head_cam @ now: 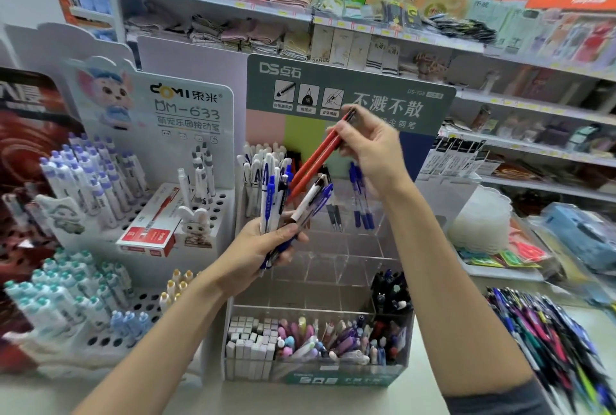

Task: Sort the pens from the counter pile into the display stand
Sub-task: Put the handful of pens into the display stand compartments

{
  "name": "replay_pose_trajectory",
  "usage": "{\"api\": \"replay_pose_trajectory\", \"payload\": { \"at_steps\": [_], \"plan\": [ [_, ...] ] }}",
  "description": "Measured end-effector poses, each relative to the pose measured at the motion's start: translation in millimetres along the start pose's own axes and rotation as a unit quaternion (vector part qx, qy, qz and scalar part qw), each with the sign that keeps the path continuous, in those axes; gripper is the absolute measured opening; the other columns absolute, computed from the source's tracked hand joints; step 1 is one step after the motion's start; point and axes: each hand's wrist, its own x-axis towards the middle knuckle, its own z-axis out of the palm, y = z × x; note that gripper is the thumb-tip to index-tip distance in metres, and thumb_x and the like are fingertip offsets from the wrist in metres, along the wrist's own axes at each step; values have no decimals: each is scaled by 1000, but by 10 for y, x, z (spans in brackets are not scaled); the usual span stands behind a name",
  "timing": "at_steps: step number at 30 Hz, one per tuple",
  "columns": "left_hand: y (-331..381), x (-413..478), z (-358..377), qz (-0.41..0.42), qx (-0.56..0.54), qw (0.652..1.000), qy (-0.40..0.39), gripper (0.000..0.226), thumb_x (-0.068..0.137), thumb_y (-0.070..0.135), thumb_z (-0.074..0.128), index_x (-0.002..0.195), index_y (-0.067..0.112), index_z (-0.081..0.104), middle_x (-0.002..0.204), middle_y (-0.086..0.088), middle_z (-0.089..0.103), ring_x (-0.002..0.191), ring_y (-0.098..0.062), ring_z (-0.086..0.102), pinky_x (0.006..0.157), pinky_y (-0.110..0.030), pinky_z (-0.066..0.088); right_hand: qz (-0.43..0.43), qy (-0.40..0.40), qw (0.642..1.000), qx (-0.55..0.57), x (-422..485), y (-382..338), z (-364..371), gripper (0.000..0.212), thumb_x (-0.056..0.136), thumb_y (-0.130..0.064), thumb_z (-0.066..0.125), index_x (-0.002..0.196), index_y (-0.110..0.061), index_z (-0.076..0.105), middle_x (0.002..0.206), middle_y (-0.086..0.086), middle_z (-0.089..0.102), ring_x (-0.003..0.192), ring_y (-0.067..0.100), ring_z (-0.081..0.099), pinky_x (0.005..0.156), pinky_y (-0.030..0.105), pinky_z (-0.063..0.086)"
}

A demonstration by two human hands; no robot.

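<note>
My right hand (pixel 368 151) pinches two red pens (pixel 316 161) by their upper ends, tips slanting down-left over the back row of the clear tiered display stand (pixel 350 268). My left hand (pixel 266 244) grips a bunch of blue and white pens (pixel 293 204) in front of the stand's upper tiers. White pens (pixel 263 164) fill the stand's back left compartment, and a few blue pens (pixel 361 201) stand at the back right. The pile of mixed pens (pixel 546 341) lies on the counter at the right.
A white DOMI stand (pixel 140 201) with purple and teal pens stands at the left, a red pen box (pixel 153 224) lying on it. The clear stand's front bins hold erasers (pixel 250 344) and pastel pens (pixel 333 338). Store shelves (pixel 366 31) rise behind.
</note>
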Motion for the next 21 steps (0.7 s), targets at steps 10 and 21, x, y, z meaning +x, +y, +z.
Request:
{"api": "replay_pose_trajectory", "payload": {
  "at_steps": [10,21],
  "plan": [
    [35,-102,-246,49,-37,989,135,27,90,10,58,115,3,65,101,-14,73,68,-16,67,66,-25,58,-116,57,973,-190,207,135,-76,47,97,-3,57,142,-7,45,93,14,64,81,18,67,77,29,59],
    [132,-157,-150,34,-79,986,140,40,79,12,64,119,10,61,104,-19,73,68,-19,68,68,-31,60,-111,-50,932,-340,165,408,279,48,99,-10,55,145,-9,43,144,9,52,133,19,46,102,11,28]
  ]
}}
